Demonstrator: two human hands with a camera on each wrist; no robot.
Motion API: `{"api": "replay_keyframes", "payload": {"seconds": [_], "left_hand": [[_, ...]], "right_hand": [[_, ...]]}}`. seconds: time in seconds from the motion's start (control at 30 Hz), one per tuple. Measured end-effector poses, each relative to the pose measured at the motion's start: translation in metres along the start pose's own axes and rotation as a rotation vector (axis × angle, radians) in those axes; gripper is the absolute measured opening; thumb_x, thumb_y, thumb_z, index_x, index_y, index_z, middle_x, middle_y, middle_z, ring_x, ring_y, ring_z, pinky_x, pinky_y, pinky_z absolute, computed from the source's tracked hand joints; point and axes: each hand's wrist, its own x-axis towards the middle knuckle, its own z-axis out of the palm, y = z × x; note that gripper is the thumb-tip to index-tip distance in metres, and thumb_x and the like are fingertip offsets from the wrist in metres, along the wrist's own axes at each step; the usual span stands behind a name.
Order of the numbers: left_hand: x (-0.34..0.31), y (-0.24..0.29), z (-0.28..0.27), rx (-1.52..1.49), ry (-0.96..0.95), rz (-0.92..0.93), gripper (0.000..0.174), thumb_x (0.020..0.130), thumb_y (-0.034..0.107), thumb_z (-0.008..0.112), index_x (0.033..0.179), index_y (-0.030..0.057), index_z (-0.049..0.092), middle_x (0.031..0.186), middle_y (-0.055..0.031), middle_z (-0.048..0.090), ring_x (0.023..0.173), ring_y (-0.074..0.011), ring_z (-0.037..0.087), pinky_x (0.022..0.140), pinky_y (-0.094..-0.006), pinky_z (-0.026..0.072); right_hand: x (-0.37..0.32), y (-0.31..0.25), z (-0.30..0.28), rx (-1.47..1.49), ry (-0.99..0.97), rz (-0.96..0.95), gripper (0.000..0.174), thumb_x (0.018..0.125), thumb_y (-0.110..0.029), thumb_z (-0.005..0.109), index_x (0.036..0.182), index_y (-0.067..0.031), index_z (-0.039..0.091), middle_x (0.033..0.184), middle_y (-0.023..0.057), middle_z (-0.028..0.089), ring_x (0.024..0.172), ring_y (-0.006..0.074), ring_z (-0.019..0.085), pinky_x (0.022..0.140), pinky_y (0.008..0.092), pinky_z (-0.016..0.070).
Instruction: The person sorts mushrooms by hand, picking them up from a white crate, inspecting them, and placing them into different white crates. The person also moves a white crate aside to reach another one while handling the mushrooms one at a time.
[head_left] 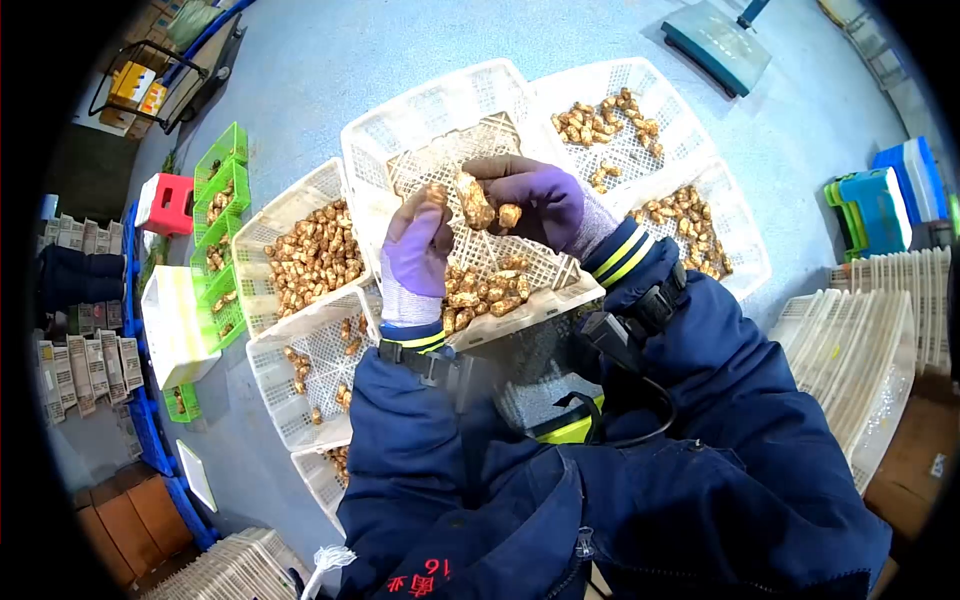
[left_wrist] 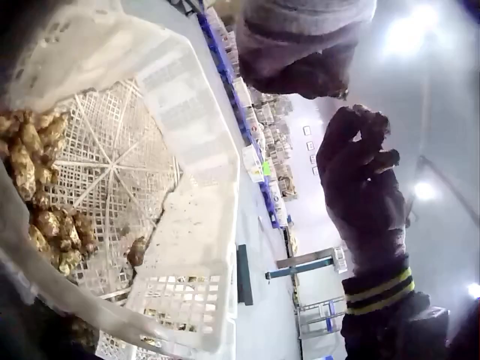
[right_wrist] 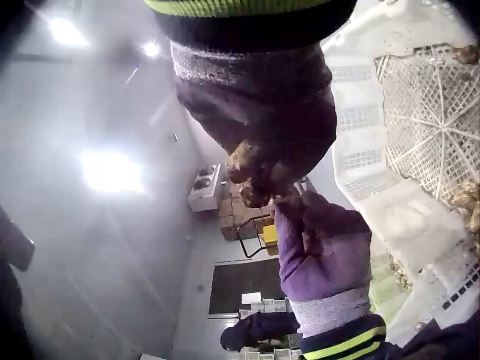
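Both hands wear purple gloves with dark, soiled fingers and are raised over a white plastic crate (head_left: 470, 150). My right hand (head_left: 535, 195) grips a knobby brown-and-cream tuber (head_left: 473, 203), with a smaller knob (head_left: 510, 215) beside it at the fingers. Close on its left, my left hand (head_left: 418, 245) pinches a small brown tuber piece (head_left: 436, 194) between thumb and fingertips. In the right wrist view the tuber (right_wrist: 246, 161) shows under the right hand's curled fingers, and the left fingertips come right up to it. More tubers (head_left: 485, 295) lie in the crate's near end.
Around this crate stand other white crates with tubers: a full one (head_left: 315, 255) at left, a sparse one (head_left: 600, 125) behind, another (head_left: 690, 230) at right. Green baskets (head_left: 222, 215) line the left. Stacked crates (head_left: 850, 350) stand at right, a platform scale (head_left: 715, 45) at the far right.
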Motion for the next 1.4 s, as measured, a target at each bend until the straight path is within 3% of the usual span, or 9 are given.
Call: {"api": "replay_keyframes", "payload": {"seconds": [0.3, 0.4, 0.73, 0.77, 1.0, 1.13, 1.2, 1.33, 1.4], "left_hand": [[-0.013, 0.016, 0.009, 0.530, -0.049, 0.285, 0.036, 0.081, -0.004, 0.065, 0.117, -0.0002, 0.060, 0.111, -0.0094, 0.060, 0.101, -0.0152, 0.056, 0.087, -0.0250, 0.0471], [-0.013, 0.016, 0.007, 0.612, -0.062, 0.385, 0.034, 0.081, -0.004, 0.066, 0.114, -0.0006, 0.062, 0.102, -0.0084, 0.063, 0.091, -0.0126, 0.058, 0.079, -0.0225, 0.0483], [-0.017, 0.024, 0.009, 0.488, -0.035, 0.077, 0.031, 0.084, 0.005, 0.066, 0.114, -0.0004, 0.064, 0.084, -0.0068, 0.067, 0.061, -0.0074, 0.057, 0.052, -0.0178, 0.0425], [-0.015, 0.021, 0.009, 0.528, -0.010, 0.035, 0.034, 0.084, 0.003, 0.064, 0.118, -0.0004, 0.061, 0.092, -0.0098, 0.067, 0.067, -0.0087, 0.059, 0.053, -0.0194, 0.0456], [-0.027, -0.022, 0.059, 0.644, -0.475, 0.011, 0.055, 0.086, 0.007, 0.060, 0.136, -0.0048, 0.040, 0.117, -0.0154, 0.058, 0.103, -0.0197, 0.060, 0.087, -0.0303, 0.0518], [-0.009, -0.005, 0.041, -0.019, -0.316, -0.279, 0.046, 0.097, 0.024, 0.051, 0.134, -0.0003, 0.041, 0.117, -0.0122, 0.058, 0.102, -0.0253, 0.062, 0.080, -0.0358, 0.0545], [-0.015, -0.009, 0.036, 0.027, -0.330, -0.237, 0.040, 0.098, 0.027, 0.050, 0.128, 0.0009, 0.045, 0.115, -0.0115, 0.058, 0.096, -0.0238, 0.064, 0.077, -0.0338, 0.0549], [-0.017, -0.001, 0.029, 0.126, -0.279, -0.152, 0.051, 0.096, 0.030, 0.053, 0.131, -0.0058, 0.042, 0.104, -0.0108, 0.060, 0.090, -0.0177, 0.062, 0.070, -0.0290, 0.0527], [-0.015, 0.003, 0.022, 0.004, -0.317, -0.156, 0.052, 0.096, 0.030, 0.053, 0.131, -0.0073, 0.041, 0.102, -0.0113, 0.059, 0.082, -0.0163, 0.059, 0.065, -0.0258, 0.0490]], "right_hand": [[0.010, 0.012, -0.003, -0.032, 0.009, -0.034, 0.042, 0.087, -0.011, 0.057, 0.128, -0.0015, 0.052, 0.104, 0.0074, 0.063, 0.091, 0.0178, 0.063, 0.084, 0.0353, 0.0546], [0.005, 0.012, 0.001, -0.078, -0.007, -0.099, 0.041, 0.087, -0.010, 0.055, 0.127, -0.0005, 0.052, 0.106, 0.0090, 0.063, 0.091, 0.0184, 0.063, 0.084, 0.0357, 0.0542], [0.001, -0.024, -0.005, 0.025, -0.022, -0.207, 0.048, 0.087, -0.009, 0.049, 0.132, 0.0060, 0.045, 0.118, 0.0165, 0.059, 0.102, 0.0229, 0.060, 0.090, 0.0333, 0.0500], [-0.008, -0.033, -0.006, -0.040, -0.018, -0.207, 0.055, 0.088, -0.016, 0.050, 0.138, 0.0034, 0.039, 0.121, 0.0176, 0.057, 0.104, 0.0253, 0.060, 0.080, 0.0309, 0.0505], [-0.018, -0.042, -0.008, -0.179, -0.061, -0.254, 0.049, 0.091, -0.013, 0.045, 0.136, 0.0049, 0.041, 0.127, 0.0193, 0.055, 0.113, 0.0268, 0.057, 0.095, 0.0328, 0.0479], [-0.019, -0.033, 0.004, -0.524, 0.162, -0.177, 0.036, 0.089, -0.013, 0.055, 0.122, -0.0009, 0.059, 0.118, 0.0106, 0.061, 0.109, 0.0174, 0.057, 0.095, 0.0294, 0.0449], [-0.015, -0.024, 0.009, -0.714, 0.177, -0.149, 0.038, 0.089, -0.015, 0.055, 0.124, -0.0020, 0.058, 0.112, 0.0076, 0.063, 0.105, 0.0161, 0.058, 0.092, 0.0291, 0.0450], [-0.011, -0.021, 0.008, -0.632, 0.188, -0.275, 0.038, 0.092, -0.022, 0.054, 0.124, 0.0001, 0.056, 0.116, 0.0098, 0.061, 0.105, 0.0191, 0.060, 0.088, 0.0296, 0.0486], [-0.010, -0.027, 0.003, -0.267, 0.361, -0.279, 0.039, 0.096, -0.027, 0.049, 0.123, 0.0015, 0.054, 0.113, 0.0134, 0.060, 0.102, 0.0209, 0.061, 0.082, 0.0312, 0.0516]]}}
